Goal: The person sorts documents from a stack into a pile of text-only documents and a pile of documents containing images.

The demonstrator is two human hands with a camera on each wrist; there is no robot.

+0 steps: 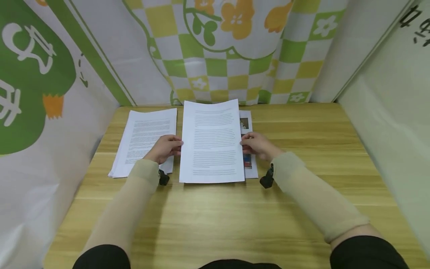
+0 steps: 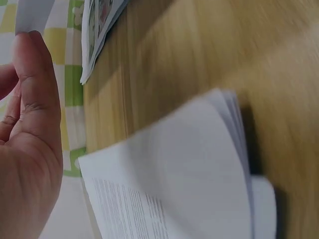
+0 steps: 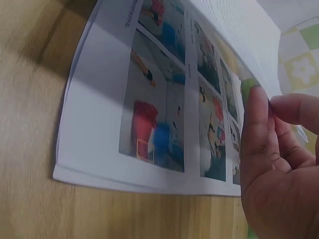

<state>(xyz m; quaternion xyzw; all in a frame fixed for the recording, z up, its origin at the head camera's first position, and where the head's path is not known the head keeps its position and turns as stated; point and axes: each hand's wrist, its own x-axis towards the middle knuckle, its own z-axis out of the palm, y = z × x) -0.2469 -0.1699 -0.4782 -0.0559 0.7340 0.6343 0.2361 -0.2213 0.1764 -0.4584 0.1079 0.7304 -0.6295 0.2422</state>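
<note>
Both hands hold up a printed sheet of paper (image 1: 213,144), one at each side edge, above the table. My left hand (image 1: 165,147) pinches its left edge; in the left wrist view the fingers (image 2: 35,74) meet at the sheet's edge. On the right, my right hand (image 1: 258,145) pinches the other edge between thumb and fingertips, seen close in the right wrist view. Beneath the raised sheet lies a stack of papers with colour photos (image 3: 149,109), mostly hidden in the head view. A stack of text pages (image 1: 152,127) lies left, partly under the left hand and wrist.
The wooden table (image 1: 295,231) has white walls at left and right. A green and yellow checkered curtain (image 1: 215,67) hangs along its back edge. Small black wrist devices (image 1: 267,179) sit under both wrists.
</note>
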